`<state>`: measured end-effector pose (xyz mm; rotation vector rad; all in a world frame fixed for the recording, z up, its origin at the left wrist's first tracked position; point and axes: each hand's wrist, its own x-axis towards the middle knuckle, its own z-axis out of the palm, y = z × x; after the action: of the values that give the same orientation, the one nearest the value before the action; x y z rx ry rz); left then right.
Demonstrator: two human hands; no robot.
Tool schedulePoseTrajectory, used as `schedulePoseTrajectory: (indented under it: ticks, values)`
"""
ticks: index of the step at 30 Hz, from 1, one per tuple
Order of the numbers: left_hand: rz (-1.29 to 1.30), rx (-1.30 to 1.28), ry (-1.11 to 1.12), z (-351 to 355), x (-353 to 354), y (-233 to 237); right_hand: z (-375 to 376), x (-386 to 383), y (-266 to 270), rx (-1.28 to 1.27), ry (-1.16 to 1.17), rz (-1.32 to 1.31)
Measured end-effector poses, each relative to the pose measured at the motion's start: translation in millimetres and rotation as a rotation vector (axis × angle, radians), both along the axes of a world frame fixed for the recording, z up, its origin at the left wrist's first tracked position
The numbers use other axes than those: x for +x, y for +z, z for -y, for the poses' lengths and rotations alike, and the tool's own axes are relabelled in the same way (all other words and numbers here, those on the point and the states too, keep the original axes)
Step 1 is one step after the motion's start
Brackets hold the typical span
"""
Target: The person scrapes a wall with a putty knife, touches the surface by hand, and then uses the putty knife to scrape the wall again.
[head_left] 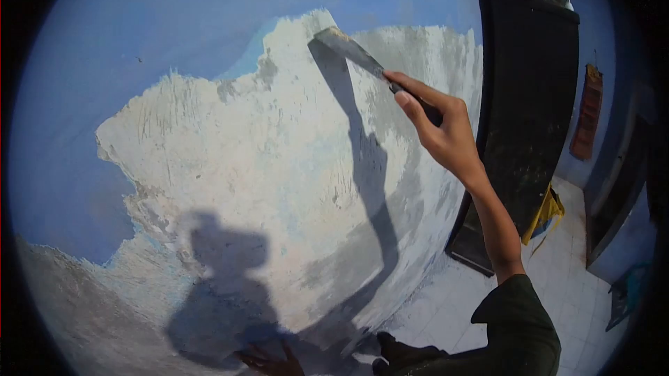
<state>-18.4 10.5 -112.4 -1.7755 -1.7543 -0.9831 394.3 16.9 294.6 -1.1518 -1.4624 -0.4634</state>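
Observation:
My right hand (446,128) is wrapped round the dark handle of a scraper (362,57), its index finger stretched along the handle. The scraper's broad blade tilts up to the left and its tip meets the wall near the upper edge of the bared patch (279,160). Around this white and grey patch, blue paint (188,20) still covers the wall with a ragged border. Low in the view, in shadow, my left hand (270,361) shows with fingers spread close to the wall; its lower part is cut off by the frame.
A dark door panel (529,97) stands right of the wall, with a yellow cloth or bag (547,212) by its lower end. An orange-brown hanging (589,114) is on the far blue wall. Pale tiled floor (564,271) lies below. Shadows of my head and arm fall across the patch.

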Motion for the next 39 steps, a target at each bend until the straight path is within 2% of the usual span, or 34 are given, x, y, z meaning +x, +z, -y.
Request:
schedulePoseTrajectory:
  ticks: [1,4,7,10,13,15,16,19,22,23,25,27,28,30,32,33,35,39]
  values:
    - [-0.025,-0.054,0.035,7,-4,1,0,-1,-6,0.009,0.002,0.008]
    - [0.02,0.025,-0.013,5,-2,5,-11,-2,15,0.037,0.029,0.032]
    - [-0.064,-0.037,0.051,8,0,6,-5,1,21,0.039,0.073,0.026]
    - [-0.034,-0.09,0.073,12,1,8,-3,-1,-7,0.008,0.0,0.056]
    - [0.105,0.042,-0.01,2,-4,-2,-20,-1,17,0.123,0.04,0.081]
    - [0.015,-0.11,0.069,15,6,10,-18,-9,39,0.133,0.067,0.051]
    - [-0.026,-0.178,0.109,16,7,15,-15,-9,29,0.115,0.043,0.056]
    - [0.161,0.239,-0.165,-3,-3,1,-10,-3,-4,0.123,-0.008,0.149]
    - [0.301,0.114,-0.222,5,-10,-14,-7,-5,16,0.024,0.069,0.031]
    - [0.227,0.032,-0.164,14,-8,-1,0,-9,27,-0.008,0.107,-0.021]
    - [0.098,-0.112,-0.047,24,6,24,8,-15,25,-0.095,0.018,-0.049]
    - [0.187,-0.056,-0.105,18,-1,14,-7,-7,-9,0.069,0.022,0.061]
    - [0.238,-0.02,-0.128,12,1,7,-7,-6,-13,0.023,0.025,0.037]
    - [0.295,-0.094,-0.057,7,8,-4,-14,-3,17,0.036,0.06,0.045]
    - [0.417,-0.175,-0.038,39,11,3,-3,-9,25,0.006,0.085,-0.019]
    - [0.535,-0.176,-0.068,52,32,27,6,-13,26,-0.008,0.09,-0.07]
    - [0.624,-0.163,-0.144,59,44,45,1,6,7,0.002,0.048,-0.075]
    - [0.547,-0.07,-0.287,45,57,52,-26,17,-3,0.088,0.146,0.01]
